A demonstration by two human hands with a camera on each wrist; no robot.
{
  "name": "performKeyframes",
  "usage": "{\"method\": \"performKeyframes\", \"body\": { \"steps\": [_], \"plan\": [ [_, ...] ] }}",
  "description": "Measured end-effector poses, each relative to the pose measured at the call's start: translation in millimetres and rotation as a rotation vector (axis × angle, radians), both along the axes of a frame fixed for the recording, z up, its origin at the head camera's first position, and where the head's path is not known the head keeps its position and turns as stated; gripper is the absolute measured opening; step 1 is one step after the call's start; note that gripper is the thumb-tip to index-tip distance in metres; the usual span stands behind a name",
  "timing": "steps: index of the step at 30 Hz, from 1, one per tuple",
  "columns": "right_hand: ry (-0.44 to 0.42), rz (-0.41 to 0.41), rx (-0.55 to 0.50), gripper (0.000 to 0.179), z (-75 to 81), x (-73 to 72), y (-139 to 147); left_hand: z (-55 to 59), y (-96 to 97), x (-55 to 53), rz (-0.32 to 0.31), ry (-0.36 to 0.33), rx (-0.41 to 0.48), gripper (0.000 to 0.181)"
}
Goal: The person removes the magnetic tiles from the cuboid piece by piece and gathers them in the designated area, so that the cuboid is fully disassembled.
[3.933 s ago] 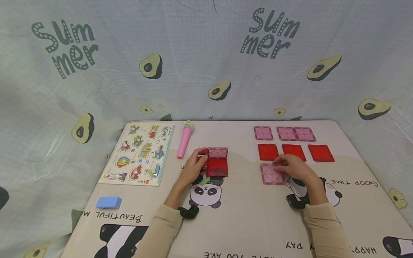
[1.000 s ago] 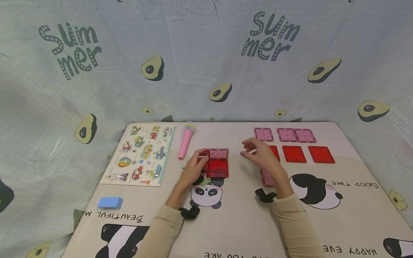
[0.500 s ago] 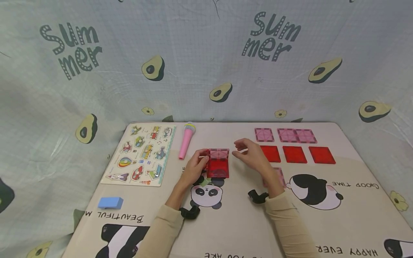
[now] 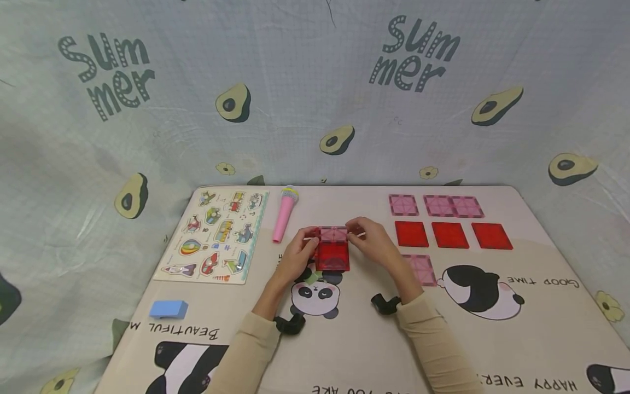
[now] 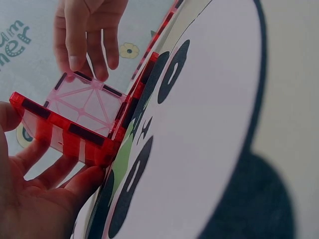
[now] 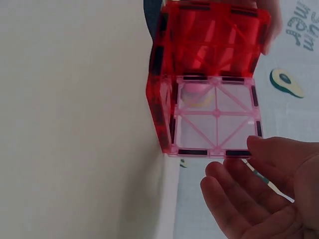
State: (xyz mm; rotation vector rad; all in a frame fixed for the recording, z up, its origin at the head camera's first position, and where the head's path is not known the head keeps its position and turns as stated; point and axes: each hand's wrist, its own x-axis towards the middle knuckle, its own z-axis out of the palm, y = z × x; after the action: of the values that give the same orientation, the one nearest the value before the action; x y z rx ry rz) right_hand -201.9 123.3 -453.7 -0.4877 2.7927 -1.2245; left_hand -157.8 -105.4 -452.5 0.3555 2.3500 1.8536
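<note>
Three magnetic tiles form an open corner: a red tile [image 4: 332,257] lies flat, a pink tile [image 6: 217,113] stands upright along its far edge, and another red tile [image 6: 219,45] stands on the left side. My left hand [image 4: 295,254] holds that upright red tile, thumb on one face and fingers behind. At the pink tile's right edge is my right hand [image 4: 376,241]; its thumb [image 6: 279,149] overlaps the outer corner, fingertips just behind, pinching it. Closest to the right forearm, a loose pink tile [image 4: 421,269] lies flat.
Three red tiles, the leftmost red tile [image 4: 411,234] among them, lie in a row at right. Behind them lie pink tiles [image 4: 403,205]. At left are a picture puzzle board [image 4: 211,241], a pink toy microphone [image 4: 283,218] and a blue block [image 4: 168,309]. Fabric hangs behind the table.
My right hand has left the loose pink tile and moved left, its fingers coming to the upright pink tile's edge. The left hand keeps its hold on the upright red tile.
</note>
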Motion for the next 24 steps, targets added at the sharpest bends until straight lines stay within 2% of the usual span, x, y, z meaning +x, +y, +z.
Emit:
{"method": "performKeyframes", "body": {
  "steps": [7, 15, 19, 24],
  "plan": [
    [0.039, -0.009, 0.005, 0.026, -9.9, -1.3, -5.8, -0.9, -1.1, -1.3, -0.012, -0.003, -0.017, 0.043],
    [0.064, -0.031, 0.017, 0.02, -14.3, -2.2, -7.1, -37.4, -1.5, -18.7, 0.016, -0.009, 0.006, 0.043],
    [0.087, -0.034, 0.015, 0.018, -14.4, -2.3, -6.6, -41.1, -1.6, -19.2, 0.026, 0.006, 0.026, 0.041],
    [0.069, -0.053, 0.019, 0.02, -15.5, -2.1, -6.1, -40.9, -0.7, -18.5, 0.039, 0.018, 0.025, 0.039]
  ]
}}
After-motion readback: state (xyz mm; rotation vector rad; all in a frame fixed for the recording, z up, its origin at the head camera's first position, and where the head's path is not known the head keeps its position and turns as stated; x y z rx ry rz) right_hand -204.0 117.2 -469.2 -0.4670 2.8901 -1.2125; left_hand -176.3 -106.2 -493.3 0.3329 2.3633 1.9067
